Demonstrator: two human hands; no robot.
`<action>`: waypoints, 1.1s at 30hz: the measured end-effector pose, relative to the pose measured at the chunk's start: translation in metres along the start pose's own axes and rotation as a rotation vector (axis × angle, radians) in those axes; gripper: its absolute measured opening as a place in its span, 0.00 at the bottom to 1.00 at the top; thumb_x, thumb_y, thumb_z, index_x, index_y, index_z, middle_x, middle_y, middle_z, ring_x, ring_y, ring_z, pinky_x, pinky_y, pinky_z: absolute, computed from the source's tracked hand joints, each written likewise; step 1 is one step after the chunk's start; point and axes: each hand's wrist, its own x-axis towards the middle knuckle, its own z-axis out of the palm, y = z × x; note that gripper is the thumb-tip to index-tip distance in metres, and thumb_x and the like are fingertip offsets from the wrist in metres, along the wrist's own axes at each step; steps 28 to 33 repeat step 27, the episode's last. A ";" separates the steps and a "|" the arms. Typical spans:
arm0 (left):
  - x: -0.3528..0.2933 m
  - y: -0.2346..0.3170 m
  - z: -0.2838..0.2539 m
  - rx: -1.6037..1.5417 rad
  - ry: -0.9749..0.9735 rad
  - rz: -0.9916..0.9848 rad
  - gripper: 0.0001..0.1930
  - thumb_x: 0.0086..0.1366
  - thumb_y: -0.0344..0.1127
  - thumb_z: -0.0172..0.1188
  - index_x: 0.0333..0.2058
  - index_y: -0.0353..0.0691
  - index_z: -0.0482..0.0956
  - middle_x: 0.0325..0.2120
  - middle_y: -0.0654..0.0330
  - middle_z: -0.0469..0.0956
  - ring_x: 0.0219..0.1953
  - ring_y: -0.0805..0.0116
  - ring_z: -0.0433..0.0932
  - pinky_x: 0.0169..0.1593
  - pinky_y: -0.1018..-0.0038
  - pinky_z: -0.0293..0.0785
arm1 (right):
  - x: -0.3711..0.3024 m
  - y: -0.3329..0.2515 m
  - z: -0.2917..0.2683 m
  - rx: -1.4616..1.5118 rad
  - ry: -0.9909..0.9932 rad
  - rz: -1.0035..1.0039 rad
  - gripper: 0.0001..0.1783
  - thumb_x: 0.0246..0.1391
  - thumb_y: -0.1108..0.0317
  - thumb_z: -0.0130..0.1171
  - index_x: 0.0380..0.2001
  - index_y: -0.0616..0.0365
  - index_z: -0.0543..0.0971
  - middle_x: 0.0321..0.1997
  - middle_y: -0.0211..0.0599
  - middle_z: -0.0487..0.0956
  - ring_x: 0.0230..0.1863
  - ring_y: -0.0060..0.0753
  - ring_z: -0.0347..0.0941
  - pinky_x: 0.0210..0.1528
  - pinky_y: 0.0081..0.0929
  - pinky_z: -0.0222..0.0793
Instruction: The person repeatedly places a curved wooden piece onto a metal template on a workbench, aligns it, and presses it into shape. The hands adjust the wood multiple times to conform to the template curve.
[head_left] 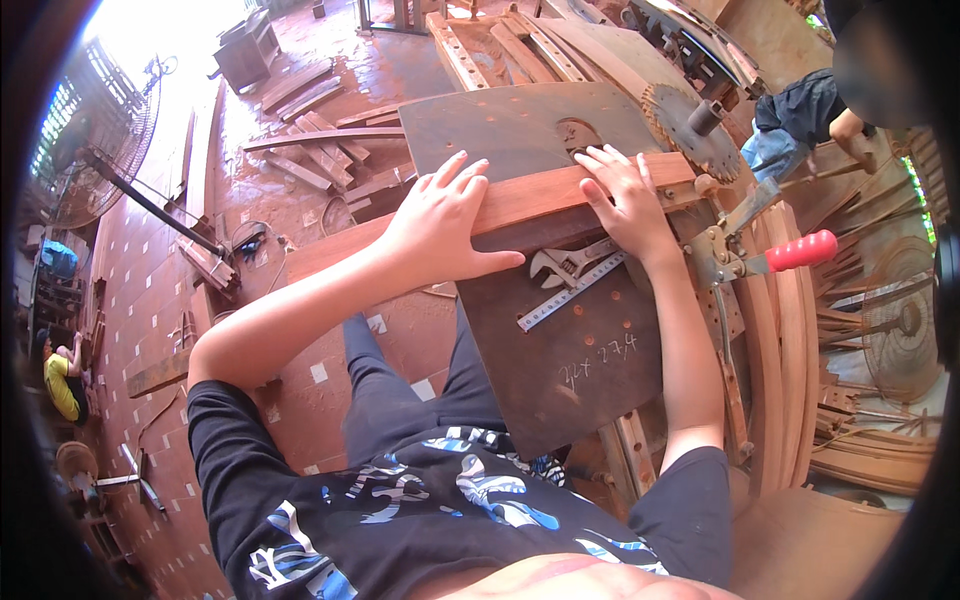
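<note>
A long reddish-brown wooden board lies across a dark metal work table, its left end sticking out past the edge. My left hand rests on the board near its middle, fingers spread and thumb pointing right. Farther right, my right hand lies over the board with its fingers stretched out. Beyond the right fingertips is a rounded slot in the table; what sits in it is hard to make out. Below my right hand lie an adjustable wrench and a short ruler.
A large toothed circular saw blade is at the table's far right. A toggle clamp with a red handle juts out at right. Another person bends nearby; one in yellow is far left. Wood pieces litter the floor beside a fan.
</note>
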 end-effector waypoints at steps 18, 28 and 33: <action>0.007 -0.011 0.009 0.062 0.090 -0.026 0.47 0.54 0.74 0.67 0.53 0.32 0.74 0.45 0.42 0.80 0.51 0.43 0.80 0.56 0.58 0.74 | 0.020 0.019 0.030 -0.073 0.209 -0.051 0.28 0.70 0.37 0.45 0.54 0.44 0.82 0.58 0.33 0.82 0.68 0.41 0.70 0.77 0.53 0.48; 0.031 -0.022 0.028 0.100 0.077 -0.104 0.51 0.48 0.80 0.66 0.56 0.40 0.75 0.46 0.47 0.82 0.50 0.51 0.82 0.53 0.61 0.75 | 0.038 0.046 0.042 -0.080 0.255 0.013 0.33 0.69 0.33 0.43 0.59 0.42 0.81 0.65 0.33 0.79 0.71 0.42 0.68 0.79 0.54 0.44; 0.031 -0.022 0.028 0.100 0.077 -0.104 0.51 0.48 0.80 0.66 0.56 0.40 0.75 0.46 0.47 0.82 0.50 0.51 0.82 0.53 0.61 0.75 | 0.038 0.046 0.042 -0.080 0.255 0.013 0.33 0.69 0.33 0.43 0.59 0.42 0.81 0.65 0.33 0.79 0.71 0.42 0.68 0.79 0.54 0.44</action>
